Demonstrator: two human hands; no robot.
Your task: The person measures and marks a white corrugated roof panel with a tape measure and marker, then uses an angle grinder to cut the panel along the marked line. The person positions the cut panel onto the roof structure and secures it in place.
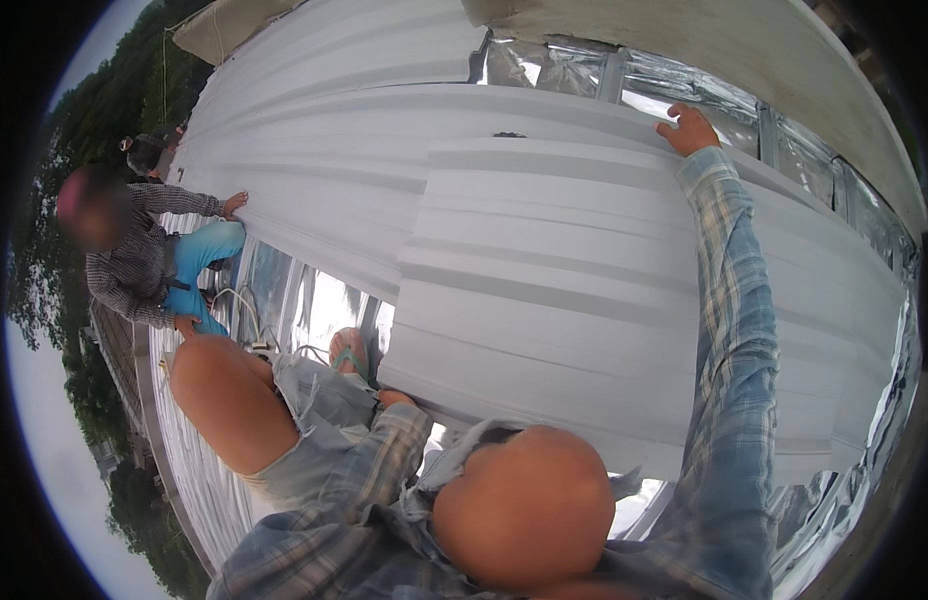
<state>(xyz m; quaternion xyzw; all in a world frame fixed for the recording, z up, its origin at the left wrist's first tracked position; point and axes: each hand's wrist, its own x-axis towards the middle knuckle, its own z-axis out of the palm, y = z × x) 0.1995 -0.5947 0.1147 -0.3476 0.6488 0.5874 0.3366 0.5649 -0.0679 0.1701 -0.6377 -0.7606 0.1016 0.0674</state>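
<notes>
A short white corrugated roofing sheet (pixel 544 260) lies in front of me, overlapping a longer white roofing sheet (pixel 314 190). My left hand (pixel 394 398) is closed at the short sheet's near left corner; some of its fingers are hidden by the edge. Stretched far out, my right hand (pixel 691 132) is at the far edge of the sheets, its fingers bent and apart with nothing seen between them. A small dark object (pixel 509 135) rests on the long sheet just beyond the short one.
Silver foil (pixel 674 75) and metal purlins (pixel 767 135) show past the far edge. A co-worker (pixel 134 250) crouches at the left, one hand on the long sheet. A pale cable (pixel 246 305) lies near my sandalled foot (pixel 348 350). A concrete ledge (pixel 744 40) borders the roof.
</notes>
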